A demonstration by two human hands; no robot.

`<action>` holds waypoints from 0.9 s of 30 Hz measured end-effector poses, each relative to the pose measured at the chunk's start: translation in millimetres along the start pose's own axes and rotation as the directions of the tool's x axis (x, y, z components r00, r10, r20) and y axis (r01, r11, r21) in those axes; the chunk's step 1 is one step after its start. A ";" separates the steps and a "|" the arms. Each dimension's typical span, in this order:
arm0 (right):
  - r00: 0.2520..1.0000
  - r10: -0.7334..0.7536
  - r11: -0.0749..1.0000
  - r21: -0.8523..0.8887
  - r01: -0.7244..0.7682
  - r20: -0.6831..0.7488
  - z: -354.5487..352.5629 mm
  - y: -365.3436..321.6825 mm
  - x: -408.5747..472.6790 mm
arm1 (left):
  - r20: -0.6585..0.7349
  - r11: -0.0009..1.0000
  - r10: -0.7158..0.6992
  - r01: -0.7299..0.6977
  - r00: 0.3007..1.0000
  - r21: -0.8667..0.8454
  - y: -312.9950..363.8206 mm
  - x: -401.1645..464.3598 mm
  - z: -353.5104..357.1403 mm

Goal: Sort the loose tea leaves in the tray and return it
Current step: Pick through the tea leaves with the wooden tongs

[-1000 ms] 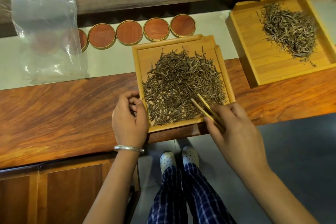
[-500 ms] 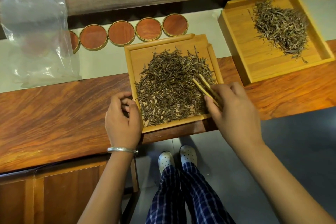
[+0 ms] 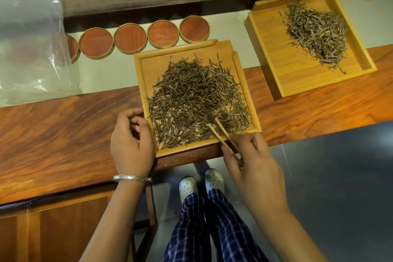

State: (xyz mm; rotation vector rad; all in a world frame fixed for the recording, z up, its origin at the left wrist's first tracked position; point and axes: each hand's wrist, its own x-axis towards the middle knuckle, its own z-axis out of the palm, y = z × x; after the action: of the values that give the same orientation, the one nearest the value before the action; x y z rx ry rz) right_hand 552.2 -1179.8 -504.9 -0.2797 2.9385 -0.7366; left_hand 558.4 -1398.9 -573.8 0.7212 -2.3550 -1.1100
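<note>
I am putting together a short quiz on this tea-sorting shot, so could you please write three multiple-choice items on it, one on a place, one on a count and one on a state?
1. Where do the tips of the tongs rest?
A. In the leaves at the near right of the near tray
B. In the far tray
C. On the plastic bag

2. How many wooden trays hold tea leaves?
A. One
B. Two
C. Four

3. What is the left hand doing?
A. Lifting a round lid
B. Holding the tongs
C. Lying loosely curled beside the near tray, holding nothing

Answers:
1. A: the tongs, held by the right hand, end in the tea leaves of the near tray.
2. B: the near tray and the far tray each carry a pile.
3. C: its fingers curl over bare table at the tray's left edge.
</note>
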 end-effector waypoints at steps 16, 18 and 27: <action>0.999 -0.016 1.000 0.021 0.017 -0.033 7.2 -15.8 38.9 | 0.015 1.000 -0.004 0.004 1.000 0.005 2.3 0.4 -1.5; 1.000 -0.010 1.000 0.009 0.010 -0.019 4.3 -12.5 33.0 | 0.014 1.000 -0.010 0.009 1.000 0.007 1.6 0.6 -1.3; 0.993 -0.102 0.995 -0.019 0.103 0.056 1.6 -17.2 27.2 | 0.013 1.000 -0.012 0.012 1.000 0.013 -1.3 -0.1 -0.7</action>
State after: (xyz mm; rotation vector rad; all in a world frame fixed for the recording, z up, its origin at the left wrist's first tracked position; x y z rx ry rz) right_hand 528.5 -1200.8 -499.6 -0.4480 2.9002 -0.6980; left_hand 559.2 -1399.9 -574.4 0.7355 -2.3735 -1.1091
